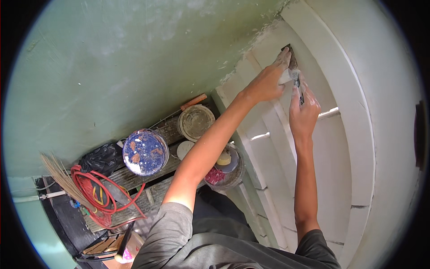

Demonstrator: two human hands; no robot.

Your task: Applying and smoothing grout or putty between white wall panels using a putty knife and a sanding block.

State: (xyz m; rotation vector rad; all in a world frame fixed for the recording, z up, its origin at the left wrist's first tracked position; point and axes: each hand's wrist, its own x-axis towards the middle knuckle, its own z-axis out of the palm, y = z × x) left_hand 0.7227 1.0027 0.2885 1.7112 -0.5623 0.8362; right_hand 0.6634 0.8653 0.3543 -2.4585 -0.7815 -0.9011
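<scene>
High on the right, both my hands meet in front of the white panelled surface (324, 152). My right hand (304, 107) is closed round the handle of a putty knife (293, 58), its dark, smeared blade pointing up and away. Beside that blade my left hand (271, 80) is bent, its fingertips touching or nearly touching the metal. Between its fingers and thumb shows a white flat piece (285, 77), whose kind I cannot make out. Whitish residue coats the fingers of both hands.
Below left, worn wooden planks (166, 179) carry a blue-stained bucket (145, 152), a bucket of greyish material (196, 122), a coiled red hose (107, 210) and a black plastic bag (102, 159). A tub (237, 172) stands by my left arm. The green wall (134, 67) rises at left.
</scene>
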